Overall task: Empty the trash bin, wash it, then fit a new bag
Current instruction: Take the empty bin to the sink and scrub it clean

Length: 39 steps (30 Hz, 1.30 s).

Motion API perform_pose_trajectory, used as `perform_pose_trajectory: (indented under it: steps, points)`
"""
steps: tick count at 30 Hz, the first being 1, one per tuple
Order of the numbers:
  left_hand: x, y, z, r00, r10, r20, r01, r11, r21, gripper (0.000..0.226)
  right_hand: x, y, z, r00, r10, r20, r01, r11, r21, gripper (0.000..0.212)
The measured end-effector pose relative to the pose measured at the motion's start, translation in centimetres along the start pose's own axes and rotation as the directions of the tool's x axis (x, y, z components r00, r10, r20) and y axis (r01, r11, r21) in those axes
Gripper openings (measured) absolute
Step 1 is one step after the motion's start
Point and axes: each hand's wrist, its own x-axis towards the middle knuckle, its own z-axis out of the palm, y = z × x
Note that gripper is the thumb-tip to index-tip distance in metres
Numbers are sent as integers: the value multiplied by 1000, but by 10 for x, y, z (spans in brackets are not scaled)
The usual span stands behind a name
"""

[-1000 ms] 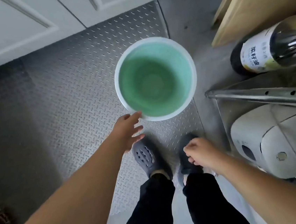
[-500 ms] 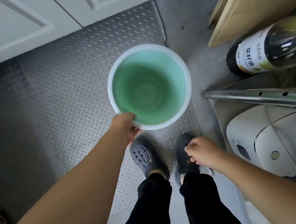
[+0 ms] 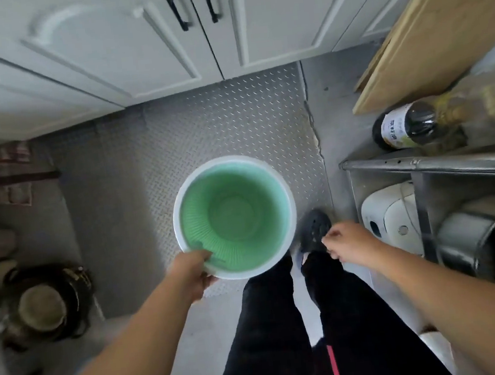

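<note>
The trash bin (image 3: pixel 234 188) is round, with a white rim and a ribbed green inside, and it holds nothing. No bag lines it. My left hand (image 3: pixel 192 274) grips its near rim, thumb inside, and holds it up off the floor over my left foot. My right hand (image 3: pixel 345 242) hangs loosely curled to the right of the bin, over my right shoe (image 3: pixel 315 230), with nothing in it.
White cabinet doors (image 3: pixel 121 44) with black handles stand ahead. A metal rack (image 3: pixel 433 164) at the right holds a white appliance (image 3: pixel 391 218), a steel pot (image 3: pixel 466 243) and an oil bottle (image 3: pixel 401 125). A wooden board (image 3: pixel 438 36) leans above. A dark pot (image 3: pixel 45 306) sits at the floor's left.
My left hand reached the bin's near rim, closed on it and lifted the bin off the checker-plate floor. The view tilted up toward the cabinets. My right hand stayed curled.
</note>
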Motion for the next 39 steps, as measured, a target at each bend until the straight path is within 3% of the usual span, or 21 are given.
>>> perform_pose_trajectory:
  steps: [9, 15, 17, 20, 24, 27, 31, 36, 39]
  points:
    - [-126, -67, -102, 1000, 25, -1, -25, 983, -184, 12, -113, -32, -26, 988, -142, -54, 134, 983, -129, 15]
    - [-181, -117, -114, 995, -56, -79, 19, 913, -407, 2, -118, -34, -83, 989, -143, -25, 117, 888, -445, 21]
    - [-195, -137, -113, 990, -89, -105, 26, 867, -497, 1, -114, -43, -107, 990, -142, 4, 121, 830, -544, 23]
    - [-210, -172, -111, 986, -127, -112, 29, 779, -626, 9, -97, -62, -140, 984, -167, 69, 163, 660, -733, 40]
    - [-228, -215, -98, 983, -169, -70, 46, 597, -801, 18, -73, -110, -161, 975, -211, 75, 175, 513, -840, 34]
    - [-238, -237, -82, 978, -202, -51, 53, 480, -876, 18, -72, -162, -139, 954, -271, 127, 240, 441, -864, 38]
    - [-247, -269, -64, 969, -249, -1, 80, 318, -945, 23, -105, -225, -65, 913, -310, 264, 367, 346, -863, 25]
    - [-255, -312, -54, 957, -288, 37, 85, 155, -984, 16, -155, -254, 47, 839, -320, 439, 493, 107, -863, 19]
    - [-253, -343, -55, 947, -314, 72, 93, 50, -994, 11, -182, -253, 112, 795, -287, 534, 528, -104, -843, 20]
